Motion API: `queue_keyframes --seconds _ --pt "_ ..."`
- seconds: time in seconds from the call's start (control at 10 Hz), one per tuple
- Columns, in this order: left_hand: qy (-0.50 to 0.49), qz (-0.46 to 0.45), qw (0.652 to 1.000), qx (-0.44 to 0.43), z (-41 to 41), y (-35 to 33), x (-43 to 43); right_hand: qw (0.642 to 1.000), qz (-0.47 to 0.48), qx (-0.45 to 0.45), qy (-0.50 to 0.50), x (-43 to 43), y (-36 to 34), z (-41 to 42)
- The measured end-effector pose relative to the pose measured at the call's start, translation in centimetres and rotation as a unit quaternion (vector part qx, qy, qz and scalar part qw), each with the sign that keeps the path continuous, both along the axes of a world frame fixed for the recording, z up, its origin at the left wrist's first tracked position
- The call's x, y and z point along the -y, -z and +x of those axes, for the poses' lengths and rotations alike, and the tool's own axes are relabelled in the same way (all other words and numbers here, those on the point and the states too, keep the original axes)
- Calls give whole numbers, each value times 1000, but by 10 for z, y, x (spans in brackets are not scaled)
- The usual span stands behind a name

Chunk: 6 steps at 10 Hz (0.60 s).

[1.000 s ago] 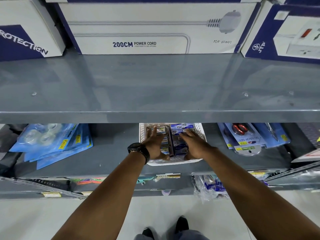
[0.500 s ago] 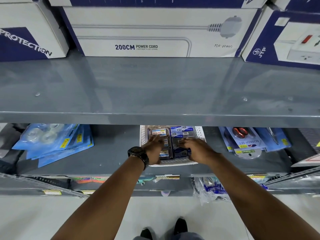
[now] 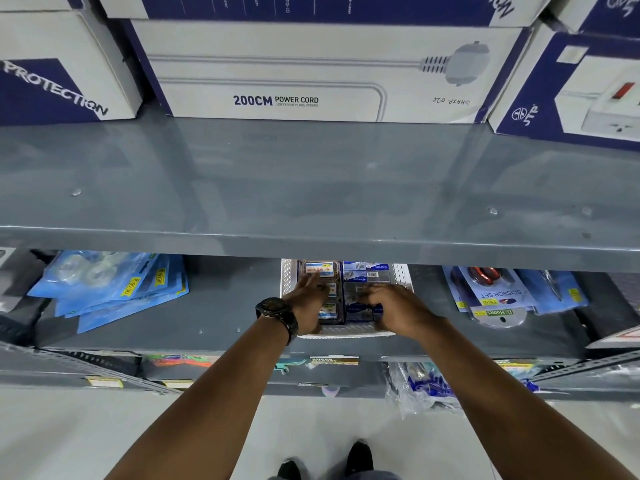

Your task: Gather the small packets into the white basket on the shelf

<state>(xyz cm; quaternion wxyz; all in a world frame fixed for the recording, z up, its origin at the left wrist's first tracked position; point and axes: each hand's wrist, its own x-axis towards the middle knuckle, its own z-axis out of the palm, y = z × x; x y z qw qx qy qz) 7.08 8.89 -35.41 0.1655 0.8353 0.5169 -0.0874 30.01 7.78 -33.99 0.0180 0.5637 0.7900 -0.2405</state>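
Observation:
The white perforated basket point(image 3: 402, 276) stands on the lower grey shelf, its far part hidden under the upper shelf's edge. Inside lie two rows of small packets: clear ones with orange labels point(image 3: 320, 269) on the left and blue-labelled ones point(image 3: 367, 271) on the right. My left hand point(image 3: 307, 304), a black watch on its wrist, rests flat with fingers spread over the left row. My right hand point(image 3: 398, 308) curls over the near packets of the right row, fingers pressing on them.
Blue blister packs point(image 3: 114, 289) lie on the lower shelf point(image 3: 228, 306) to the left, scissor sets point(image 3: 495, 292) to the right. The upper shelf point(image 3: 311, 188) overhangs the basket and carries power cord boxes point(image 3: 311, 71). Bagged goods point(image 3: 419, 386) hang below.
My left hand has slid forward over the left row and its fingers have spread. My right hand stays on the right row. The view has tilted slightly down.

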Motion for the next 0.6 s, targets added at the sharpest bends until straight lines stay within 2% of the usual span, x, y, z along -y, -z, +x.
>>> queue_keyframes --seconds 0.3,0.4,0.5,0.6 --pt "7 12 1000 -11 0 3 -2 1000 -4 -11 5 1 0 -2" --pt "-17 -34 999 -12 4 1 0 1000 -12 -14 4 2 -1 -4" --pt "-12 -11 1000 -13 0 -2 5 997 -32 -64 20 4 0 -1" --pt "-68 55 991 105 -9 -10 33 979 30 -165 113 28 0 10"
